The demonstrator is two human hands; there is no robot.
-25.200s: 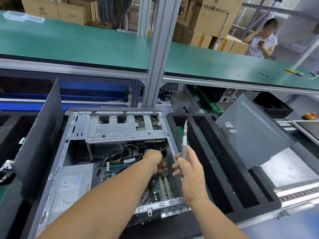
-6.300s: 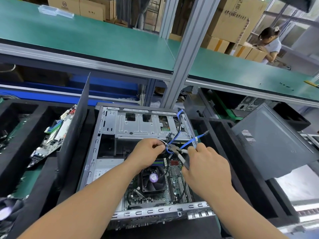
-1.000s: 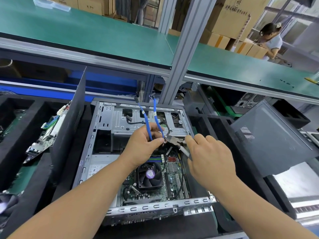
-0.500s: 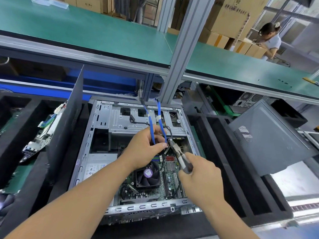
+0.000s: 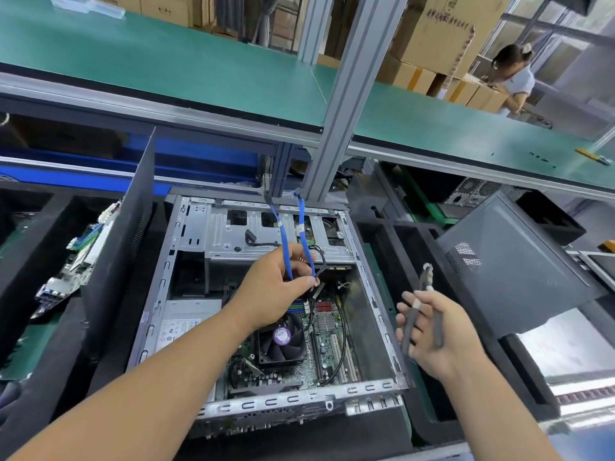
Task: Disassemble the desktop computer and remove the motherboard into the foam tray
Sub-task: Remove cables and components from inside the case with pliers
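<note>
Since half a second ago the right hand (image 5: 432,331) has drawn away from the cables to the right of the case, its fingers curled round the grey handles of the pliers (image 5: 420,307), whose tip points up over the foam tray (image 5: 412,257). The left hand (image 5: 276,287) stays above the open computer case (image 5: 186,261), pinching two blue cables (image 5: 285,244) that rise toward the far rim.

Inside the case the motherboard (image 5: 327,341) lies flat at the near right, with one black cooler fan (image 5: 279,341) on it bearing a round purple sticker whose print is too small to read. At the near left sits the power supply (image 5: 186,322), its white label also unreadable.

Left of the case one dark side panel (image 5: 123,244) stands on edge, and beyond it another circuit board (image 5: 73,264) rests in a black foam slot. A second grey panel (image 5: 509,271) leans at the right. Cardboard boxes (image 5: 436,31) with unreadable print stand behind the green shelf (image 5: 199,61), where another person (image 5: 512,81) bends.
</note>
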